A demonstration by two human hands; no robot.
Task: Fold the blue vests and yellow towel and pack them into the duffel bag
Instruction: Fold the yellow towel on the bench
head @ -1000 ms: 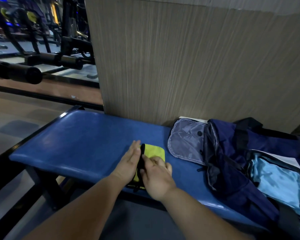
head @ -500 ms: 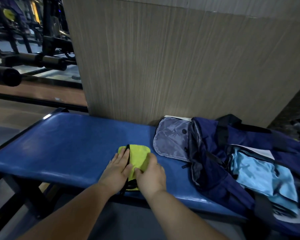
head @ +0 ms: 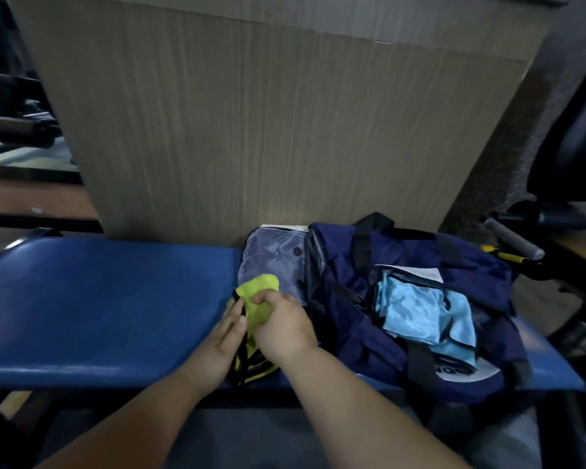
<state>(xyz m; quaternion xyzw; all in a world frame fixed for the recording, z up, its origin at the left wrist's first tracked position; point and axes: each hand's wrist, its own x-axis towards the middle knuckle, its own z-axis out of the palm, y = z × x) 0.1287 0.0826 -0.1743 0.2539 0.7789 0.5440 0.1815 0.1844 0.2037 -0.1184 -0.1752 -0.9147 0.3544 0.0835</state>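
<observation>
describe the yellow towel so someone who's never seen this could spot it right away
Find the long blue bench in front of the wood-grain panel. Near its front edge, just left of the navy duffel bag, both hands meet on the yellow towel. It is the only bright yellow-green cloth, edged in black.

Worktop (head: pixel 99 299): long padded bench, blue vinyl, slight sheen along the near edge, dark frame beneath. It runs left to right in front of a wood-grain panel. Left stretch bare.

Near the middle, at the front edge: yellow towel (head: pixel 256 304), folded small, black trim showing at its near end, part of it hanging over the edge.

Right half: navy duffel bag (head: pixel 352 340), slumped, top open, black straps across it. Its grey-lined flap (head: pixel 271 262) lies spread flat on the pad, just behind the towel; the towel's far corner overlaps it. Light blue vests (head: pixel 416 309) show in the bag's opening.
</observation>
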